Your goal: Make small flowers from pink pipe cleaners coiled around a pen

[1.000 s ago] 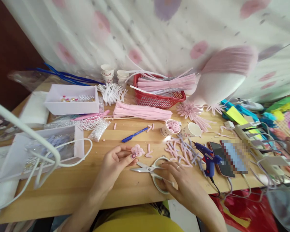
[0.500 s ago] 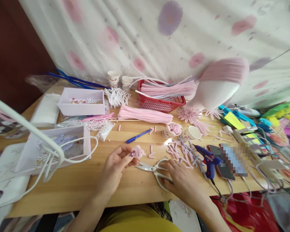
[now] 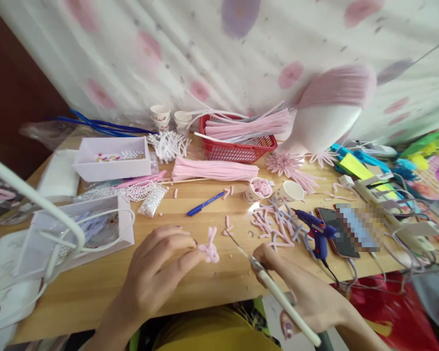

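In the head view your left hand [image 3: 157, 265] pinches the pink chenille flower [image 3: 209, 247] above the bench's near edge, so keep that grip firm. Your right hand [image 3: 303, 297] is closed on the scissors [image 3: 274, 287]; aim the blades squarely at the stem ends.

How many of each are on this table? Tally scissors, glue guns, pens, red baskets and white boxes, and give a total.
Scissors: 1
Glue gun: 1
Blue pen: 1
Red basket: 1
White boxes: 2
Total: 6
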Available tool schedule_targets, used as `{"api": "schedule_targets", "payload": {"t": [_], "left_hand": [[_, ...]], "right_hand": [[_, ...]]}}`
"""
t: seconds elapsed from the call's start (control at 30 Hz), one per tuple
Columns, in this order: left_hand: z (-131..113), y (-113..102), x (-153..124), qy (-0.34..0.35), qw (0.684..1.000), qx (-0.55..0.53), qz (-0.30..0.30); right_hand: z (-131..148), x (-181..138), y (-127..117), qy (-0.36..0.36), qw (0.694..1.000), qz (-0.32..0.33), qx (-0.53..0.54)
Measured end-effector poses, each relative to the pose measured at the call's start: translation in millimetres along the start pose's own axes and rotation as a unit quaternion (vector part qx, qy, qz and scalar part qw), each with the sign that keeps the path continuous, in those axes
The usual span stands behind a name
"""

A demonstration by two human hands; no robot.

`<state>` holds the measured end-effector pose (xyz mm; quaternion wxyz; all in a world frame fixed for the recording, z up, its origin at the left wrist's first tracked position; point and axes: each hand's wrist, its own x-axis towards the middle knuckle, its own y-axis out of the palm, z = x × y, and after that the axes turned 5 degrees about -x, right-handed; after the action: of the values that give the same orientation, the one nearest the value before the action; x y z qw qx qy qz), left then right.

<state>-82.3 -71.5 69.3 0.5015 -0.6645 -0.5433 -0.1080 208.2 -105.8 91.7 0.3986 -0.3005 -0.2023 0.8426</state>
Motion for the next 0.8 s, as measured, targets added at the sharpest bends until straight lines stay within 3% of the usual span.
{"api": "schedule_targets", "payload": {"t": [0.2,0.33,0.8], "left_hand": [[-12,5,6,0.032,0.998,0.041,-0.02],[-17,7,9,0.079,0.993,0.08,0.026],[-5,26,21,0.151,0.978,0.135,0.041]], "right_hand": [[32,16,-1,0.002,0.993,-0.001,-0.12],[34,22,4,0.017,0.987,-0.033,-0.159],[20,27,5,0.029,0.988,-0.089,-0.12]]}}
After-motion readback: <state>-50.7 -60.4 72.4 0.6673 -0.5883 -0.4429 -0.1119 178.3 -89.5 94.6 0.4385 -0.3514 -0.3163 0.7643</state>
